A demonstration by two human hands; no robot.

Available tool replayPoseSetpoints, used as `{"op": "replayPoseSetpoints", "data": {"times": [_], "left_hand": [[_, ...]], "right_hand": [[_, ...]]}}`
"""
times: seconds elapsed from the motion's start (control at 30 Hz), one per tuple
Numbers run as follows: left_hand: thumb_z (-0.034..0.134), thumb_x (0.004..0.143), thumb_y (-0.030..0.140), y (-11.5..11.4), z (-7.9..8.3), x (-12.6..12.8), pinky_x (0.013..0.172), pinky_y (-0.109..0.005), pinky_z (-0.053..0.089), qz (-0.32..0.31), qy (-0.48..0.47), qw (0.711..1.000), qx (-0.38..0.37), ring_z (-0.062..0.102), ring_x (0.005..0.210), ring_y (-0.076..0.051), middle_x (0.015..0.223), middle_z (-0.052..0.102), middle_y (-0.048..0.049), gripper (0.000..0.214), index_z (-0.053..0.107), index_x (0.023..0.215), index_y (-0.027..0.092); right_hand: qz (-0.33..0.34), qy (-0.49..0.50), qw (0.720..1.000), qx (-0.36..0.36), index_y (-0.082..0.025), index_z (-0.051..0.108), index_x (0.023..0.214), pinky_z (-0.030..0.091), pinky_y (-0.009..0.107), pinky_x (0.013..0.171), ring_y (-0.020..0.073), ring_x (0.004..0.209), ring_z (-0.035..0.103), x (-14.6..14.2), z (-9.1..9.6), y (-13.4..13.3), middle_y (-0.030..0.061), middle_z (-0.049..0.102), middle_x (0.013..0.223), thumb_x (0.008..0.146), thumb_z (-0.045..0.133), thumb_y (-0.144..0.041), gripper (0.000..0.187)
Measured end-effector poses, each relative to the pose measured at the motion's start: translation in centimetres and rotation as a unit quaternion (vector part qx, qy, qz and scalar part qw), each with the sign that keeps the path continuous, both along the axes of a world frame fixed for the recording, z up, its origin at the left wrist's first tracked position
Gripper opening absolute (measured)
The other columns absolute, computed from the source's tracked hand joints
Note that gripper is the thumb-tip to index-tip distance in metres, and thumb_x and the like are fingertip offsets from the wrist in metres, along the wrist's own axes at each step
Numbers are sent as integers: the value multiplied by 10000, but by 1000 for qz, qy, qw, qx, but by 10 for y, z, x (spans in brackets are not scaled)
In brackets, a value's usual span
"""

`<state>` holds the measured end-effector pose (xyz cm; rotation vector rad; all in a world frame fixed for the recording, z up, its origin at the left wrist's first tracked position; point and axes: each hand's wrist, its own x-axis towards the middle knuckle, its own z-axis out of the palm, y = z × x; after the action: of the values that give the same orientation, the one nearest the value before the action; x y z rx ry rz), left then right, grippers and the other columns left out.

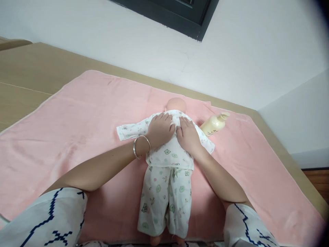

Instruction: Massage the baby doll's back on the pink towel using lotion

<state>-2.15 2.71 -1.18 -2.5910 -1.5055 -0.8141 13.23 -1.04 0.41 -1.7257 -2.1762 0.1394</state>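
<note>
A baby doll [171, 154] in a white printed top and trousers lies stretched out, its bald head [176, 104] pointing away from me. Flat on the left side of the doll's upper body rests my left hand [160, 127], a silver bangle [134, 147] round its wrist. My right hand [189, 134] lies flat on the right side, fingers pointing towards the head. Both hands hold nothing. The doll's face is not visible, and its sleeves spread out to either side. A cream pump bottle [214, 125] stands tilted in view beside the doll's right-hand sleeve.
Under the doll is a pink blanket [97, 103] with a pale edge, spread over a wooden surface [38, 68]. Behind it rises a white wall [77, 27] with a dark frame [190, 20]. A brown wooden piece [317, 178] shows at the right edge.
</note>
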Motion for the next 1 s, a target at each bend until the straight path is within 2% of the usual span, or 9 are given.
{"op": "replayPoseSetpoints", "data": {"times": [0.17, 0.23, 0.37, 0.47, 0.57, 0.67, 0.73, 0.87, 1.0], "left_hand": [[446, 943, 211, 16, 5, -6, 942, -432, 500, -42, -13, 998, -43, 647, 1029, -286, 1059, 710, -128, 197, 627, 987, 147], [431, 959, 203, 7, 5, -4, 967, -456, 490, -40, -12, 999, -29, 637, 1084, -303, 1106, 704, -149, 237, 629, 1063, 127], [375, 1009, 195, -23, 4, 5, 1127, -517, 397, -33, 12, 999, 15, 510, 1355, -352, 1386, 601, -224, 416, 536, 1355, 32], [367, 1021, 212, -30, 2, 6, 1151, -514, 379, -34, 13, 999, 17, 477, 1397, -350, 1438, 570, -221, 439, 524, 1388, 29], [413, 1004, 240, -13, 3, 2, 1126, -508, 401, -44, -16, 999, 11, 513, 1351, -332, 1401, 601, -192, 413, 547, 1357, 75], [479, 963, 246, 10, 6, -5, 996, -458, 484, -71, -35, 996, -36, 625, 1125, -301, 1187, 689, -151, 288, 623, 1171, 108], [478, 960, 240, 15, 8, -7, 924, -433, 504, -81, -36, 994, -62, 642, 1000, -277, 1062, 700, -122, 214, 638, 1050, 131], [402, 1000, 221, -6, 9, -2, 1053, -485, 434, -68, -16, 998, -7, 580, 1200, -317, 1233, 657, -171, 330, 599, 1231, 91], [382, 1019, 222, -24, 11, 2, 1105, -496, 398, -68, 17, 997, 15, 521, 1307, -341, 1332, 609, -211, 406, 538, 1351, 50]], "right_hand": [[21, -5, 999, -31, -19, 442, 1513, 240, 557, 1272, 372, 1534, 304, -10, 9, -18, 202, 419, 1599, 960, 411, -265, 606], [30, 11, 999, -42, -51, 459, 1508, 238, 551, 1273, 349, 1532, 319, -4, 11, -12, 184, 424, 1600, 972, 390, -267, 582], [48, 27, 998, -41, -114, 484, 1480, 222, 600, 1257, 319, 1540, 310, 14, 10, 12, 165, 410, 1614, 1006, 352, -306, 528], [62, 17, 997, -34, -139, 514, 1446, 234, 635, 1235, 340, 1526, 333, 22, 10, 20, 165, 430, 1602, 1024, 373, -376, 504], [59, 0, 998, -14, -99, 509, 1448, 295, 592, 1225, 347, 1483, 405, 16, 14, 9, 192, 493, 1552, 1020, 378, -349, 513], [37, -15, 999, 10, -86, 552, 1411, 355, 540, 1212, 338, 1441, 468, 4, 18, -11, 193, 566, 1485, 991, 372, -257, 488], [33, -21, 999, 13, -91, 582, 1382, 365, 523, 1212, 336, 1433, 478, -1, 20, -19, 188, 582, 1469, 977, 365, -222, 478], [43, 4, 999, 9, -123, 609, 1328, 349, 513, 1219, 311, 1445, 463, 5, 15, -6, 170, 568, 1487, 996, 340, -234, 441], [49, 16, 999, 8, -162, 626, 1239, 341, 596, 1190, 326, 1407, 488, 14, 9, 12, 155, 609, 1432, 998, 333, -243, 388]]}}
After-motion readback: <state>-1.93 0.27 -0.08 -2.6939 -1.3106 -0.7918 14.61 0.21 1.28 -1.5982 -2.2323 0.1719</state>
